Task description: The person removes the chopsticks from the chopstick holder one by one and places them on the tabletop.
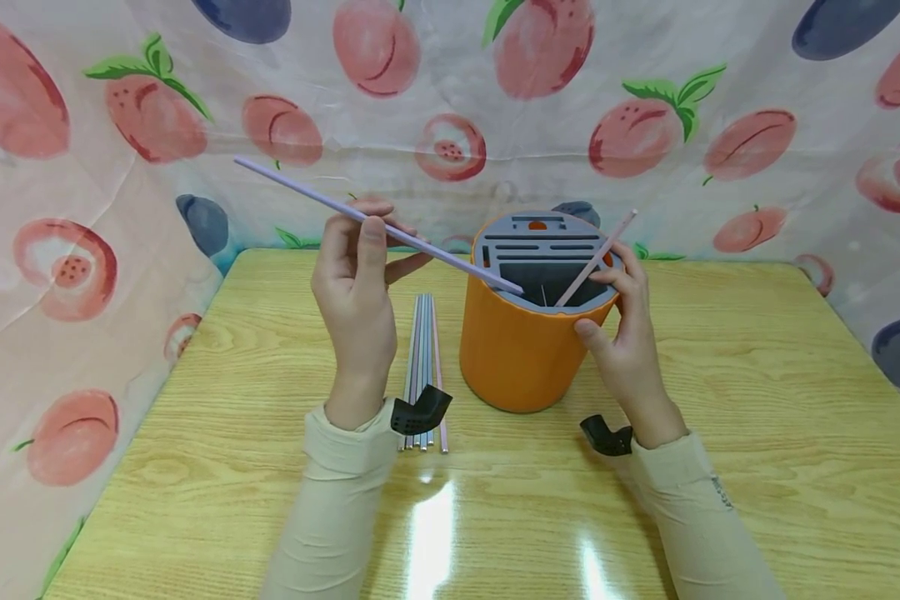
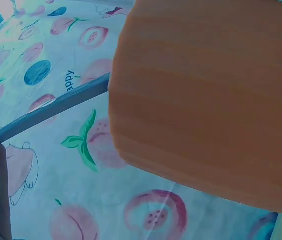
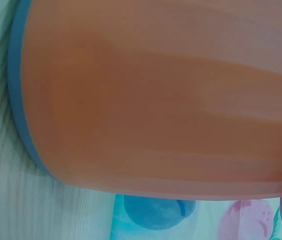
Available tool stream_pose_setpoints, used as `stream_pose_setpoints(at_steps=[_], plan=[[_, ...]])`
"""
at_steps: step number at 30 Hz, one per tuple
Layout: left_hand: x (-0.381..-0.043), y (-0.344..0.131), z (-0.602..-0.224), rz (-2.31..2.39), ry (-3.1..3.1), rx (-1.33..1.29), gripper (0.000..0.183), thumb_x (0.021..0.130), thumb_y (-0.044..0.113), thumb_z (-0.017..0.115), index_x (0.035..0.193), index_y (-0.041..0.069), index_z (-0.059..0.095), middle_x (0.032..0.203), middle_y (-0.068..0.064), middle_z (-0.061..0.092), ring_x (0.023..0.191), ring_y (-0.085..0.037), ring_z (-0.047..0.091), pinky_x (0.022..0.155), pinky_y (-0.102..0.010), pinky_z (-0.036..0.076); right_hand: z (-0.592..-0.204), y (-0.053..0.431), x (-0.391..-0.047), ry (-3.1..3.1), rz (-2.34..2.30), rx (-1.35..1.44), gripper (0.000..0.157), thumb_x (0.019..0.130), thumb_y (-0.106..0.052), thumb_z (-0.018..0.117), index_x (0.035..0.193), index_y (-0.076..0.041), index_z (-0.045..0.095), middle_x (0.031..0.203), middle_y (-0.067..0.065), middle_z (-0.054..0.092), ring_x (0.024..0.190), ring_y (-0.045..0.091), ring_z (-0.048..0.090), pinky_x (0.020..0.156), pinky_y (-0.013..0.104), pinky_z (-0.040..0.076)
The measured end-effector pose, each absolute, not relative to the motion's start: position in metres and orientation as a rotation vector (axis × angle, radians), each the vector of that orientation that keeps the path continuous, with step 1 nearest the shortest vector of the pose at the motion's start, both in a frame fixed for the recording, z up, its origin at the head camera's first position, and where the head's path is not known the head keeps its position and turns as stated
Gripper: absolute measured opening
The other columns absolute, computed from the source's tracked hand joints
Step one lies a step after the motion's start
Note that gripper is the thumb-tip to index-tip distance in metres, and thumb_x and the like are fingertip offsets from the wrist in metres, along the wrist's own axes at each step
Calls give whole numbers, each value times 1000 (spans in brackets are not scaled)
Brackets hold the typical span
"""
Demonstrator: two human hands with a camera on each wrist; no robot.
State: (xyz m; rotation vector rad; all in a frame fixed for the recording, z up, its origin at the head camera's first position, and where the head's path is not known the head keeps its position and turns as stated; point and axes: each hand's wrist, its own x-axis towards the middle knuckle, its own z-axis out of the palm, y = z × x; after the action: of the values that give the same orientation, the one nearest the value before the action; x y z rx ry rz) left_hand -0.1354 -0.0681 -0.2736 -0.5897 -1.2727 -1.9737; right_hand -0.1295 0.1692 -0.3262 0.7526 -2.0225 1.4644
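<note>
My left hand (image 1: 363,292) pinches a lavender chopstick (image 1: 307,192) between thumb and fingers. The chopstick slants down to the right, its low end over the large opening of an orange utensil holder (image 1: 532,350) with a grey slotted top (image 1: 543,223). A pink chopstick (image 1: 596,258) leans inside that opening, its top end sticking out at the right. With the thumb on the front and the fingers over the rim, my right hand (image 1: 626,325) grips the holder's right side. In the left wrist view the holder's wall hides the low end of the lavender chopstick (image 2: 56,107).
Several pastel chopsticks (image 1: 422,358) lie side by side on the wooden table (image 1: 217,400), left of the holder and partly behind my left wrist. A fruit-patterned cloth (image 1: 525,150) hangs behind the table and along both sides.
</note>
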Motion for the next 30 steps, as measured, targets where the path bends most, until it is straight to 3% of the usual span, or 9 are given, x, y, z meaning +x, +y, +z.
stream_pose_setpoints(at_steps=[8, 22, 30], plan=[[-133, -70, -268, -2011, -1140, -585, 21, 90, 16, 51, 100, -1, 57, 83, -19, 55, 68, -25, 56, 58, -44, 52, -327, 170, -131, -2020, 1463, 745, 69, 82, -49, 56, 113, 10, 38, 143, 9, 19, 128, 24, 23, 100, 36, 25], [-134, -74, -266, -2057, -1171, -612, 16, 94, 3, 42, 99, -2, 56, 83, -21, 54, 68, -26, 55, 52, -37, 52, -327, 171, -132, -2017, 1459, 756, 68, 82, -49, 56, 113, 9, 37, 142, 9, 20, 127, 24, 23, 100, 35, 26], [-134, -81, -266, -2051, -1210, -590, 18, 94, 5, 42, 99, -7, 55, 81, -21, 54, 65, -25, 55, 53, -35, 52, -327, 171, -133, -2020, 1466, 759, 68, 82, -49, 56, 113, 10, 38, 143, 9, 19, 128, 24, 22, 100, 35, 25]])
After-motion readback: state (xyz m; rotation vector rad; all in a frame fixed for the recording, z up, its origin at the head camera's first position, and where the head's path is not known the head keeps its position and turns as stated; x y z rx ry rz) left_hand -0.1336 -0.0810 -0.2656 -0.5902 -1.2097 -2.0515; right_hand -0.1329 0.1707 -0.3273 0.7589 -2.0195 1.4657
